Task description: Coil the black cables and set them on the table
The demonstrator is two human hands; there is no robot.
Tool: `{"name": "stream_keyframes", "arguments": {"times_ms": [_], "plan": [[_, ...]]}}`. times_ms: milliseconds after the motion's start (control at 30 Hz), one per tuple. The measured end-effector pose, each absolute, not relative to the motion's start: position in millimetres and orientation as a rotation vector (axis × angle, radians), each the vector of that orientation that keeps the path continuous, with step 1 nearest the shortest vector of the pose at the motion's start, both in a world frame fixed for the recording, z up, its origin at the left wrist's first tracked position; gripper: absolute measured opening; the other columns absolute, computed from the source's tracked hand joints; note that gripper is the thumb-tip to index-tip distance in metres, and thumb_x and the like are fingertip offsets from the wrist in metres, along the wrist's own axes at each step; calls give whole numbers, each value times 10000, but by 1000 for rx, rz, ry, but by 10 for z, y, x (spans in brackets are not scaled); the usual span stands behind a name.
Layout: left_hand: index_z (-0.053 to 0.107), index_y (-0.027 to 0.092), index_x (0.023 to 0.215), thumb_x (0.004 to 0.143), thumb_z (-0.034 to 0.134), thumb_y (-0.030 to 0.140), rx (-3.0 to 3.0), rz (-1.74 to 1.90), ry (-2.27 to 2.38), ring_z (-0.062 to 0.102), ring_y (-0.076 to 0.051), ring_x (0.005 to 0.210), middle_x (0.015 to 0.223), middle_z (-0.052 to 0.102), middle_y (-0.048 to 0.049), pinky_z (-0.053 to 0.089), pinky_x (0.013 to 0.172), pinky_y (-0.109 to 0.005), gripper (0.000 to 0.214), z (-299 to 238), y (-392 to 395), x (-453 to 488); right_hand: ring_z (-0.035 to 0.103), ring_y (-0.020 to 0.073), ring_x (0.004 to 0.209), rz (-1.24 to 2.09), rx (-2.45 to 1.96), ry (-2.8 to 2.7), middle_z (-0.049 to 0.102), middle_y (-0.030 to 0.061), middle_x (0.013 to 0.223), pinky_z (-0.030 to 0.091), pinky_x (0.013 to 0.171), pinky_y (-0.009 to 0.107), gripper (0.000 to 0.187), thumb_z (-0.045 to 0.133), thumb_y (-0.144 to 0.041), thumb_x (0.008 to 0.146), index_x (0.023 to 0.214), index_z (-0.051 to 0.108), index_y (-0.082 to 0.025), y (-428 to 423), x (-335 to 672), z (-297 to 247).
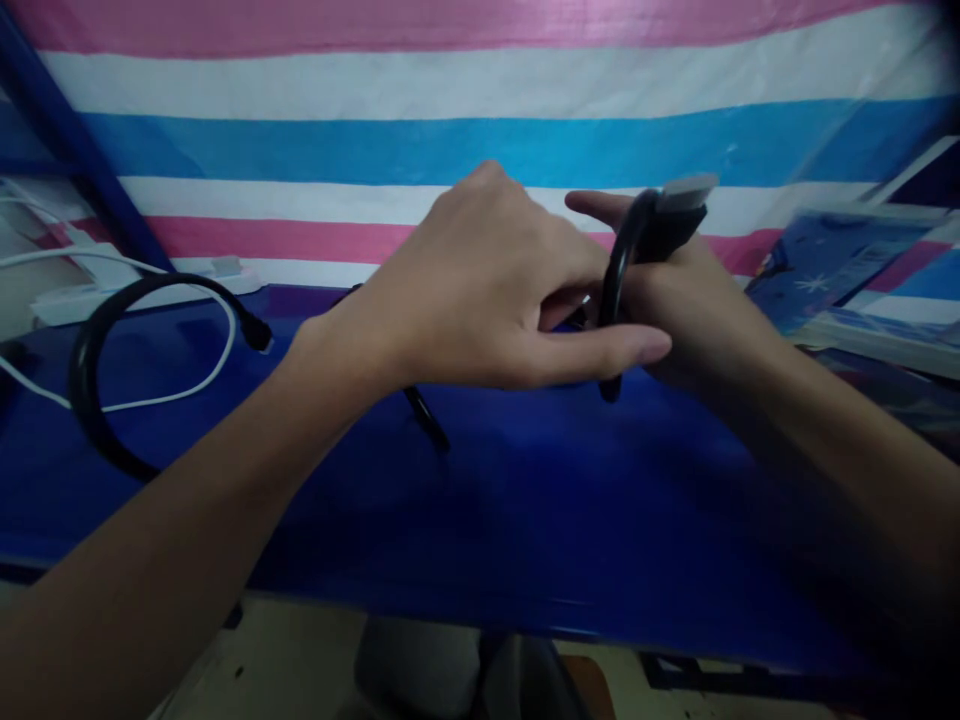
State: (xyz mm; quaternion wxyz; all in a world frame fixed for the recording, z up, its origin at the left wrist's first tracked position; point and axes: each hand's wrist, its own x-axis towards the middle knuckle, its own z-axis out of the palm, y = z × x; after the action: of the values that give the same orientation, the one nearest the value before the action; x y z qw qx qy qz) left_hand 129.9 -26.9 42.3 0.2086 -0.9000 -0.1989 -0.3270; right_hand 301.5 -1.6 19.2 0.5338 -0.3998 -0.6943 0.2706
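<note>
Cable (626, 270), black and thick, is what I have in hand: one bend of it stands upright against my right hand (694, 300), with its plug (686, 200) sticking up past my knuckles, silver tip uppermost. My right fingers sit behind the cable and are closed round it as far as I can see (my left hand covers most of that grip, so I cannot tell how tight it is). My left hand (487, 290) lies across in front, fingers together and stretched flat, the thumb side tucked toward the cable; whether it pinches the cable or only steadies it is hidden.

How far along: I judge the winding only begun. One loop is gathered at my right hand, while the rest trails down under my left wrist onto the blue table (525, 500), and a long arc of it lies at the far left with the other plug (259, 335) at its end, well apart from my hands. So most of the length is not yet gathered, and nothing ties the loop.

As for containers, I see none that is open or holds anything. A flat blue box (840, 260) lies at the right edge, closed as far as I can tell, its contents hidden. A white wire (187, 385) and a white power strip (135, 290) lie at the left, against the striped cloth (450, 150)
</note>
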Motion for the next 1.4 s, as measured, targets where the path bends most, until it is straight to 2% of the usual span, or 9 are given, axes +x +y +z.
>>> {"name": "stream_keyframes", "arguments": {"times_ms": [133, 467, 633, 767, 967, 1067, 1167, 1267, 1400], "plan": [[483, 184, 487, 824, 532, 472, -2519, -909, -480, 447, -109, 480, 427, 437, 29, 405, 737, -360, 446, 370, -274, 1336, 484, 41, 472, 650, -1092, -1712, 589, -57, 660, 363, 408, 138, 655, 555, 58, 698, 1317, 543, -155, -133, 2910, 264], [453, 181, 447, 885, 462, 460, -2485, -935, -360, 438, -107, 493, 418, 356, 29, 399, 791, -391, 519, 374, -260, 1339, 493, 112, 581, 367, -879, -1931, 509, -26, 608, 402, 498, 225, 119, 573, -73, 777, 756, 603, -187, -15, 2990, 162], [398, 175, 451, 946, 312, 435, -2608, -845, -512, 436, -116, 504, 435, 362, -3, 323, 568, -307, 566, 375, -301, 1390, 481, 131, 625, 110, -919, -1947, 471, -2, 589, 383, 533, 252, 227, 585, -154, 795, 592, 487, -181, -24, 2992, 78], [432, 179, 475, 912, 344, 346, -2488, -962, -531, 572, -163, 723, 558, 509, -28, 394, 664, -312, 476, 384, -355, 1414, 417, 99, 599, -54, -1010, -1790, 407, -15, 562, 304, 526, 232, 229, 597, -129, 778, 585, 478, -166, -96, 2963, 104], [634, 99, 879, 784, 543, 226, -2300, -1286, -830, 576, -177, 924, 939, 622, -52, 442, 791, -318, 182, 463, -325, 1309, 436, 76, 645, -135, -976, -1629, 469, -17, 677, 310, 595, 247, 162, 549, -183, 853, 698, 508, -161, -62, 2914, 80], [559, 93, 1004, 836, 532, 249, -2767, -1355, -1028, 567, -96, 738, 840, 608, -26, 438, 648, -247, 231, 442, -305, 1318, 469, 71, 679, 3, -878, -1618, 470, -29, 656, 341, 634, 242, 201, 510, -62, 843, 668, 483, -158, -38, 2896, 83], [516, 146, 782, 889, 484, 217, -3221, -1221, -1113, 533, -74, 537, 612, 575, 27, 383, 502, -205, 132, 384, -342, 1422, 531, 68, 726, 240, -856, -1530, 535, -41, 718, 405, 672, 228, 168, 529, -58, 857, 730, 530, -167, -57, 2869, 112], [524, 162, 731, 893, 520, 214, -3161, -1113, -921, 543, -88, 565, 625, 581, 32, 366, 480, -220, 171, 281, -390, 1557, 539, 67, 661, 538, -978, -1323, 563, -31, 749, 429, 615, 221, 77, 531, -188, 924, 867, 583, -185, -76, 2837, 141], [609, 156, 1024, 946, 467, 341, -2914, -810, -707, 614, -173, 734, 820, 665, -22, 426, 563, -279, 246, 47, -397, 1683, 395, 77, 416, 1010, -1007, -1080, 359, -49, 501, 379, 444, 244, 432, 360, -478, 988, 740, 546, -177, -53, 2818, 163]]}}
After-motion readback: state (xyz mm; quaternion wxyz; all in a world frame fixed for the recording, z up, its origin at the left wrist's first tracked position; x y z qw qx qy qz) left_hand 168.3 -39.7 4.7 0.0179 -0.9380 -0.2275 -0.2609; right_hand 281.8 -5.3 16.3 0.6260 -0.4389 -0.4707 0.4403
